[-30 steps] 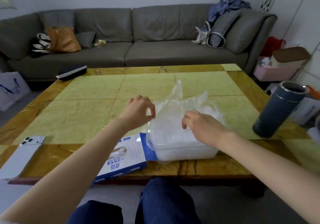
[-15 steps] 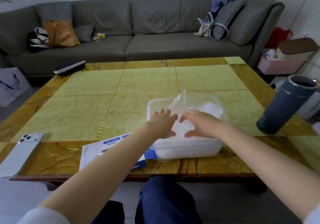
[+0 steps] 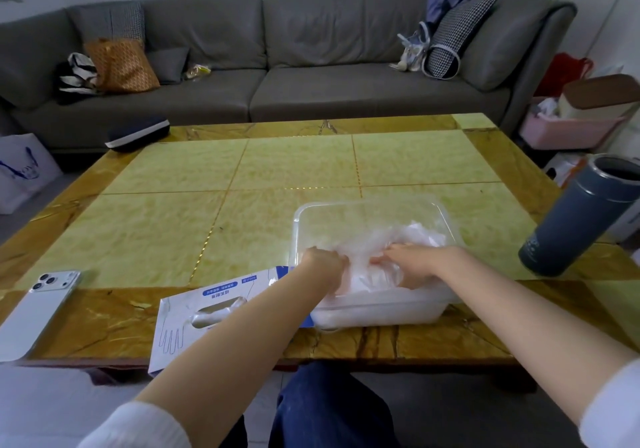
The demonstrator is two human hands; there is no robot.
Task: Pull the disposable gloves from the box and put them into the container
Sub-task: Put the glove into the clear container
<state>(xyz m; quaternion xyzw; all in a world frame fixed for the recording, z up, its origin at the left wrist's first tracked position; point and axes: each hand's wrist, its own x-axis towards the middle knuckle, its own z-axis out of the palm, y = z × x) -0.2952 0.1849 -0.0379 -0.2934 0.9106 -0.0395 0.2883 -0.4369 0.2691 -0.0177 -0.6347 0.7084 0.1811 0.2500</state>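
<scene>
A clear plastic container [image 3: 367,205] sits on the table near its front edge, with a crumpled heap of thin transparent disposable gloves [image 3: 424,236] inside. Both my hands are down in its near half. My left hand [image 3: 323,264] pushes into the gloves at the left side, its fingertips buried in the plastic film. My right hand [image 3: 412,262] lies flat on the heap, fingers pointing left, almost touching the left hand. The white and blue glove box [image 3: 194,316] lies flat to the left of the container, partly under my left forearm, a bit of glove showing in its slot.
A white phone [image 3: 38,312] lies at the table's front left corner. A dark grey tumbler [image 3: 581,215] stands at the right edge. A dark case [image 3: 138,134] rests at the far left corner. A grey sofa [image 3: 277,66] runs behind the table.
A second ago my left hand held a glove up above the container. Both hands then came down onto the heap and now press it lower into the container's near side.
</scene>
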